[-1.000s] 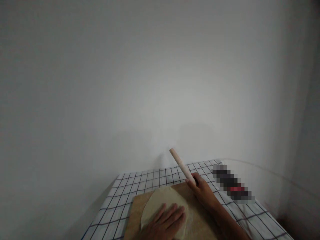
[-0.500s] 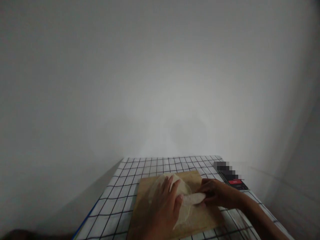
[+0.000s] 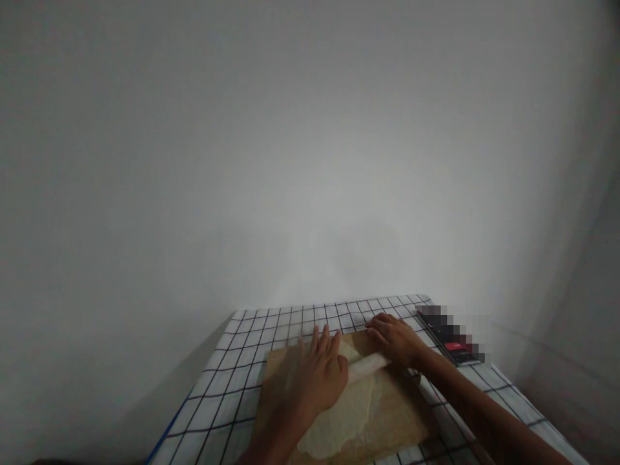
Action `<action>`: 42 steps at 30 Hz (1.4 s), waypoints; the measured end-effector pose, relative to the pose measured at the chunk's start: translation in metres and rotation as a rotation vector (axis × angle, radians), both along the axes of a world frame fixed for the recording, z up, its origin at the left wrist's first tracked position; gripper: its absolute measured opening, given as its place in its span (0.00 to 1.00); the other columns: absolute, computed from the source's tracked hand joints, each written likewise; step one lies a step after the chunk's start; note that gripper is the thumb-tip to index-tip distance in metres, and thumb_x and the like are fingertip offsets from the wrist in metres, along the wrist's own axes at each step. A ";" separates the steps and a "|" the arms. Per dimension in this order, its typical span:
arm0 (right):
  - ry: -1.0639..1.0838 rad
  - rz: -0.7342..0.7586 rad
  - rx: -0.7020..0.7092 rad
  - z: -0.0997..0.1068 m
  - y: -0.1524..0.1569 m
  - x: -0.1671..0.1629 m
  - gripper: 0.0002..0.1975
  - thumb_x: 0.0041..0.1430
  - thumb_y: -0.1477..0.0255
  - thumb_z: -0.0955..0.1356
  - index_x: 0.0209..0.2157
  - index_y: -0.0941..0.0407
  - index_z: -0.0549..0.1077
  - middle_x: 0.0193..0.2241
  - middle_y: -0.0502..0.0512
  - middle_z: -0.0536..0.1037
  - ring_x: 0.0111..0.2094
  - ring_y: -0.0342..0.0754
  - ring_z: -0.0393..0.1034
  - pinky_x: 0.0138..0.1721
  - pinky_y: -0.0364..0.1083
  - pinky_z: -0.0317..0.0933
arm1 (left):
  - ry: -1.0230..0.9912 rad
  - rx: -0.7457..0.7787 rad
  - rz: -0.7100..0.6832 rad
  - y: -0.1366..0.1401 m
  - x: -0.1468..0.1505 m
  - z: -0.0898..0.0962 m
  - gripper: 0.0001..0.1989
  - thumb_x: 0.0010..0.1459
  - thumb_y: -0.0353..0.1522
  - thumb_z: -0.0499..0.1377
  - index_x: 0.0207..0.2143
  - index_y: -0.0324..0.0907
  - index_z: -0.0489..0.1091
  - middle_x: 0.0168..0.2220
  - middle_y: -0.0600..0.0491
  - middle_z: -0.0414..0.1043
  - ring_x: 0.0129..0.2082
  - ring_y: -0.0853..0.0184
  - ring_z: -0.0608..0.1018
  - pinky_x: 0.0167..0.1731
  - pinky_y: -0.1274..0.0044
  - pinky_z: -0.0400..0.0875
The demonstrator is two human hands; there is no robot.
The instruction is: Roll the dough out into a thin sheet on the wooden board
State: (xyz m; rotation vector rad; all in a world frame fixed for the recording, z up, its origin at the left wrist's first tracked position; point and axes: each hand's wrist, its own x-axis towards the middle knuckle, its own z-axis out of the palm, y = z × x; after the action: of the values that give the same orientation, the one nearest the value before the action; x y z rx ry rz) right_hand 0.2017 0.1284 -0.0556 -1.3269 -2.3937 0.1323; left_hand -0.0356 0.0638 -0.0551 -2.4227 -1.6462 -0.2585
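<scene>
A pale rolling pin [image 3: 367, 367] lies slantwise across a thin flat sheet of dough [image 3: 343, 420] on a wooden board [image 3: 400, 410]. Over the pin's left end rests my left hand [image 3: 322, 368], its fingers stretched forward and spread, the heel of the hand pressing down. My right hand [image 3: 394, 339] lies palm down over the other end, fingers extended past the pin toward the board's far edge. Both ends of the pin are hidden beneath my hands. Part of the dough is covered by my left hand and forearm.
Under the board is a table with a white cloth [image 3: 227, 381] checked in black lines. A dark flat item with a red patch [image 3: 454, 347], partly pixelated, lies at the table's right edge. A plain pale wall [image 3: 310, 161] rises directly behind the table.
The pin and both hands have moved away from me, toward the board's far side. My right hand has gone from gripping the pin's end to lying over it. More dough shows in front.
</scene>
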 end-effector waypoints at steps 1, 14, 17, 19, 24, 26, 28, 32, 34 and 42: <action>-0.009 0.010 -0.013 -0.001 0.006 -0.001 0.21 0.71 0.62 0.55 0.53 0.53 0.74 0.51 0.59 0.75 0.54 0.53 0.67 0.56 0.52 0.59 | -0.005 -0.007 0.000 0.000 0.000 0.000 0.26 0.63 0.29 0.47 0.63 0.41 0.62 0.68 0.43 0.54 0.69 0.46 0.53 0.61 0.43 0.51; -0.054 -0.030 0.000 -0.015 -0.031 0.015 0.26 0.71 0.61 0.55 0.65 0.52 0.63 0.66 0.58 0.61 0.67 0.57 0.52 0.64 0.61 0.51 | -0.173 0.039 0.022 -0.018 0.012 -0.009 0.27 0.66 0.34 0.45 0.66 0.42 0.58 0.69 0.46 0.53 0.69 0.49 0.52 0.64 0.48 0.51; -0.040 -0.047 -0.007 -0.015 -0.047 0.017 0.25 0.71 0.61 0.54 0.65 0.50 0.62 0.67 0.55 0.60 0.68 0.57 0.49 0.64 0.61 0.51 | -0.196 0.073 -0.021 -0.024 0.010 -0.014 0.27 0.67 0.34 0.45 0.67 0.43 0.56 0.69 0.48 0.54 0.70 0.51 0.52 0.65 0.50 0.53; -0.024 -0.059 -0.016 -0.014 -0.055 0.017 0.25 0.71 0.61 0.54 0.65 0.49 0.63 0.66 0.53 0.61 0.68 0.56 0.50 0.64 0.61 0.51 | -0.207 0.096 -0.044 -0.026 0.009 -0.016 0.27 0.67 0.34 0.45 0.67 0.44 0.56 0.69 0.49 0.53 0.70 0.52 0.52 0.65 0.51 0.53; -0.031 -0.072 -0.020 -0.009 -0.052 0.012 0.25 0.71 0.61 0.54 0.64 0.50 0.64 0.66 0.55 0.62 0.66 0.57 0.53 0.64 0.61 0.51 | -0.203 0.076 -0.054 -0.022 0.007 -0.013 0.27 0.66 0.34 0.47 0.67 0.46 0.57 0.69 0.50 0.54 0.70 0.52 0.52 0.65 0.51 0.52; -0.060 -0.081 -0.024 -0.009 -0.042 0.010 0.25 0.71 0.62 0.54 0.64 0.50 0.63 0.66 0.57 0.62 0.66 0.57 0.54 0.63 0.62 0.52 | -0.192 0.047 -0.019 -0.016 0.009 -0.009 0.27 0.65 0.33 0.47 0.66 0.45 0.57 0.69 0.49 0.54 0.70 0.50 0.52 0.64 0.49 0.53; -0.080 -0.086 -0.041 -0.008 -0.028 0.008 0.26 0.71 0.62 0.53 0.64 0.52 0.64 0.65 0.60 0.62 0.66 0.58 0.54 0.62 0.63 0.52 | -0.177 0.010 0.031 -0.009 0.011 -0.004 0.28 0.65 0.33 0.47 0.67 0.43 0.57 0.69 0.47 0.53 0.69 0.48 0.52 0.63 0.48 0.53; -0.087 -0.046 -0.073 -0.005 0.000 0.000 0.26 0.70 0.62 0.54 0.62 0.56 0.66 0.63 0.63 0.66 0.65 0.60 0.57 0.60 0.63 0.55 | -0.124 -0.070 0.115 0.007 0.011 0.006 0.29 0.64 0.30 0.45 0.67 0.40 0.57 0.69 0.43 0.53 0.69 0.48 0.54 0.63 0.47 0.53; -0.080 -0.018 -0.054 -0.003 0.014 -0.006 0.25 0.69 0.64 0.55 0.60 0.57 0.68 0.61 0.65 0.69 0.63 0.60 0.60 0.59 0.61 0.56 | -0.106 -0.052 0.149 0.015 0.009 0.007 0.28 0.64 0.30 0.45 0.66 0.41 0.59 0.68 0.44 0.54 0.68 0.49 0.55 0.62 0.49 0.56; -0.060 0.057 -0.006 -0.001 0.051 -0.027 0.17 0.67 0.67 0.60 0.51 0.53 0.75 0.51 0.61 0.77 0.54 0.55 0.69 0.55 0.54 0.61 | -0.091 0.074 0.216 0.036 -0.001 -0.006 0.25 0.65 0.32 0.45 0.64 0.43 0.61 0.67 0.44 0.59 0.67 0.49 0.58 0.60 0.50 0.57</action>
State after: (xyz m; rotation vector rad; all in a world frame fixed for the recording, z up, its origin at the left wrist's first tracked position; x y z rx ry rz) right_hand 0.1752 0.1794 -0.0571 -1.2828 -2.4843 0.1170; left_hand -0.0366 0.0997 -0.0607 -2.1868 -1.8841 -0.3921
